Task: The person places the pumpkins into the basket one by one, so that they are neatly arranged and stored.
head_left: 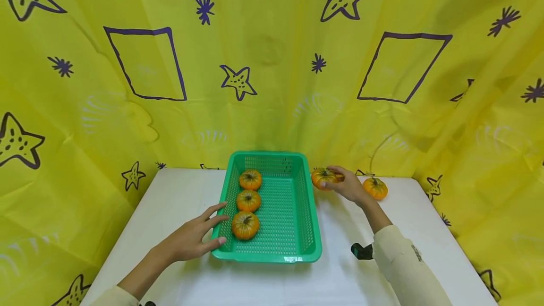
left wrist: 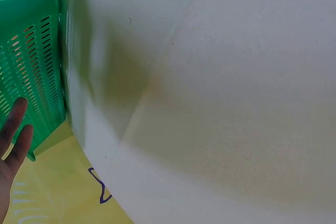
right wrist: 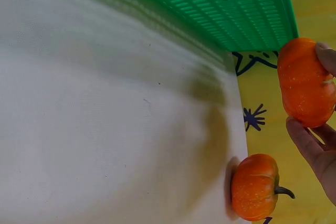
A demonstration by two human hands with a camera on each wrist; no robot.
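Note:
In the head view a green plastic basket [head_left: 312, 230] stands on the white table. Along its left side lie three small orange pumpkins [head_left: 245, 225] in a row. My right hand [head_left: 349, 186] grips another pumpkin [head_left: 322, 179] just outside the basket's right rim; in the right wrist view thumb and fingers clasp this pumpkin [right wrist: 305, 82] above the table. One more pumpkin [head_left: 375, 188], stem up, sits on the table to the right of that hand. My left hand [head_left: 196, 236], fingers spread, is at the basket's left rim; whether every fingertip touches is unclear.
A yellow curtain [head_left: 272, 122] with starfish drawings rises behind and on both sides of the white table [head_left: 170, 202]. A dark wrist device [head_left: 362, 251] sticks out from the right sleeve.

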